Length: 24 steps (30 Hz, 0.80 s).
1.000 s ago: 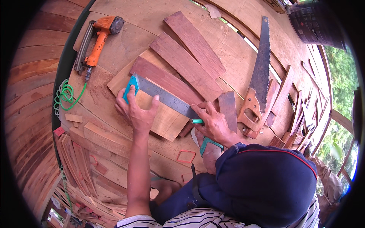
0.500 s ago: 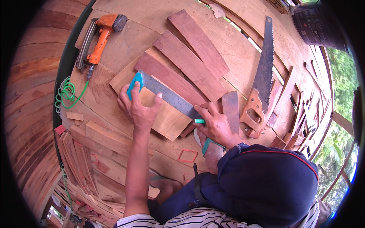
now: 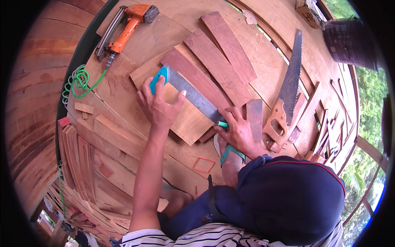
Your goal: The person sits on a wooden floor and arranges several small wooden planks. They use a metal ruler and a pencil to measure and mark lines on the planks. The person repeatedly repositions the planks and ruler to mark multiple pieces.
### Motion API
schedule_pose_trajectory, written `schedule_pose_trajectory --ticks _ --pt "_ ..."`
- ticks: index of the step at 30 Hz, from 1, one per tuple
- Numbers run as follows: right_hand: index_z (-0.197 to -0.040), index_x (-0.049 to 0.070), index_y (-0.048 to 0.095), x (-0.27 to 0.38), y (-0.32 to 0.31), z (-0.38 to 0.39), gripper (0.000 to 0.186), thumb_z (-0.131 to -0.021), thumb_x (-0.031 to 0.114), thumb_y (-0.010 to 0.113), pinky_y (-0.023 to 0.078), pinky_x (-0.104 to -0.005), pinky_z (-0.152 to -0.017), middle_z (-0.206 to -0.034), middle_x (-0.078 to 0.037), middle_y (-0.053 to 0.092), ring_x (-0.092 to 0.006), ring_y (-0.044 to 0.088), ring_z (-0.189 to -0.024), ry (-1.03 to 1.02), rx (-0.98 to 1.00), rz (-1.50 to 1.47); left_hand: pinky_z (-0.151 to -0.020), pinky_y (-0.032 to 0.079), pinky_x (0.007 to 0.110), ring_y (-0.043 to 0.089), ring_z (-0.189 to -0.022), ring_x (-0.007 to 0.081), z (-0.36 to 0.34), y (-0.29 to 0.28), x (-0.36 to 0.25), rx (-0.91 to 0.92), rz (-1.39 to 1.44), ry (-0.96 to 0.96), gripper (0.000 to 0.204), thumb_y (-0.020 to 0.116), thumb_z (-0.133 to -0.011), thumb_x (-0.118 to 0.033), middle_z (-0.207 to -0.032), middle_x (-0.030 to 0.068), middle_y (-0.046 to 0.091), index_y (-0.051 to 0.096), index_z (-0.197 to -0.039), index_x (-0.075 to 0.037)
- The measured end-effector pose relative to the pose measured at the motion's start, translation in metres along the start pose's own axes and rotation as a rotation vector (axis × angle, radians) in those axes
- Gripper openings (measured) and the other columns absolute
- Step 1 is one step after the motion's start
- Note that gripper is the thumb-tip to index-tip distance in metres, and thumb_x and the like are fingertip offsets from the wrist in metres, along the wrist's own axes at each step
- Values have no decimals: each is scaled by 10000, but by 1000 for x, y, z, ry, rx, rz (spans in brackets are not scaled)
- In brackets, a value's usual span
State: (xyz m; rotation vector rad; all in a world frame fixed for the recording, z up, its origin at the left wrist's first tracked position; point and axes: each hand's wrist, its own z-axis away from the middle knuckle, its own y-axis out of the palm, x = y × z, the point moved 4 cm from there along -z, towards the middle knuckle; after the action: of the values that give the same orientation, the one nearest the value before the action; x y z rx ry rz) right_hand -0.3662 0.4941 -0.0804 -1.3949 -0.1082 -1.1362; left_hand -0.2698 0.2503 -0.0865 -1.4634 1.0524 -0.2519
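A try square with a teal handle (image 3: 159, 78) and a steel blade (image 3: 193, 96) lies slantwise across a pale wooden board (image 3: 187, 127). My left hand (image 3: 158, 103) grips the handle, its thumb stretched toward the blade. At the blade's far right end, my right hand (image 3: 240, 133) is closed round a green pencil-like stick (image 3: 222, 124), with fingertips touching the blade. The stick's tip is hidden. Reddish-brown wood strips lie fanned out beyond the square: one strip (image 3: 193, 74) along the blade, another (image 3: 216, 68) and a third (image 3: 230, 47) farther off.
An orange nail gun (image 3: 129, 31) with a coiled green hose (image 3: 80, 80) lies far left. To the right rests a handsaw (image 3: 288, 78). Stacked wood strips (image 3: 76, 160) stand near left, and a dark bucket (image 3: 349, 43) far right. My sandalled foot (image 3: 232, 158) is beside my right hand.
The whole view has shifted, so the bench things appear farther right. Both hands keep their places on the square, and the green stick stays in my right hand.
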Motion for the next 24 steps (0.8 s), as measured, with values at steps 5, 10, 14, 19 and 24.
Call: schedule_pose_trajectory --ticks 5,10,14,19,24 --pt "-1441 116 536 -1 3 2 645 -855 213 790 591 -461 -812 -1278 -139 567 -362 672 -1030 10 -17 18 -1053 386 520 476 -1219 370 0 0 -1 -4 -4 24 674 872 -724 -403 -1313 154 528 658 -1271 -71" --pt "-1443 129 552 4 1 -1 637 -850 205 773 587 -466 -811 -1264 -139 575 -354 673 -1028 2 -14 21 -1053 385 524 481 -1219 374 0 1 0 -18 10 42 675 866 -730 -405 -1303 159 530 652 -1271 -64" --pt "-1447 137 550 4 0 -1 637 -851 215 761 588 -461 -803 -1271 -131 572 -353 678 -1015 15 -1 22 -1050 385 525 489 -1212 377 -1 2 -2 -19 21 34 683 870 -722 -396 -1296 160 528 645 -1270 -57" --pt "-1431 124 564 9 -10 -2 621 -860 252 774 592 -456 -793 -1272 -137 585 -340 678 -1020 27 20 33 -1038 390 532 493 -1211 375 -3 4 -4 -23 -2 60 687 883 -697 -379 -1290 157 526 644 -1260 -68" --pt "-1425 107 567 4 -5 -2 619 -868 276 776 601 -443 -759 -1274 -140 580 -328 675 -1028 6 27 80 -1011 402 540 502 -1201 364 0 8 4 -46 -6 65 689 902 -654 -364 -1274 135 519 647 -1235 -94"
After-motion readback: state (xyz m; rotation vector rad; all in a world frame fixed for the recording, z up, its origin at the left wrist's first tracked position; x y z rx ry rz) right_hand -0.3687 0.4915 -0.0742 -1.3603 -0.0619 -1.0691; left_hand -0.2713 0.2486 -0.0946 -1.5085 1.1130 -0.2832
